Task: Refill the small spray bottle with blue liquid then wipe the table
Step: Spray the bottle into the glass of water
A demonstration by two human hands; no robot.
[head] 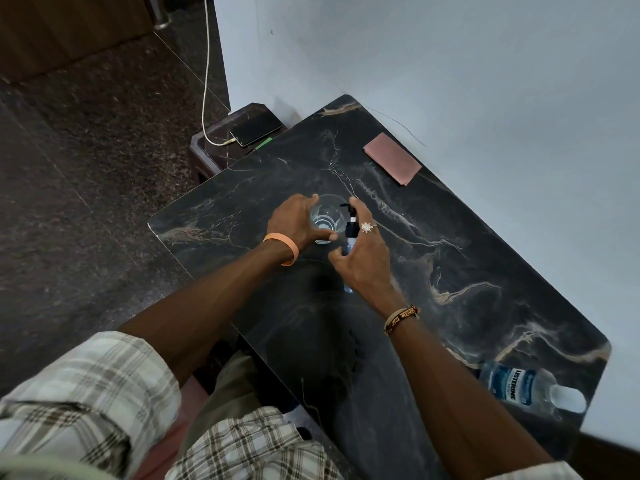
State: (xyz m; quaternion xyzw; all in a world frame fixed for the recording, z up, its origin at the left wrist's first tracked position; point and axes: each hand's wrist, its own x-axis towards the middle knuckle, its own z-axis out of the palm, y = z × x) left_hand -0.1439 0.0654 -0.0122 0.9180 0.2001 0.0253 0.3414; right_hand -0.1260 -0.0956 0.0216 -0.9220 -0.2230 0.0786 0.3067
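Small spray bottle (pixel 350 233) upright just right of the glass tumbler (pixel 325 220), black pump on. Left hand (pixel 298 225) wrapped round the tumbler. Right hand (pixel 363 261) cupped about the bottle, fingers spread; firm grip or not, impossible to tell. Blue-labelled mouthwash bottle (pixel 519 384) on its side well to the near right of the tumbler, at the table (pixel 450 271) edge; pink cloth (pixel 393 157) to the far right. Likely hazards: narrow bottle toppled against the tumbler by crowded hands; liquid spilled past the small neck in pouring; mouthwash bottle rolled off the edge.

Left hand (pixel 294 223) cupped; right hand (pixel 363 251) hovering, fingers (pixel 358 207) splayed
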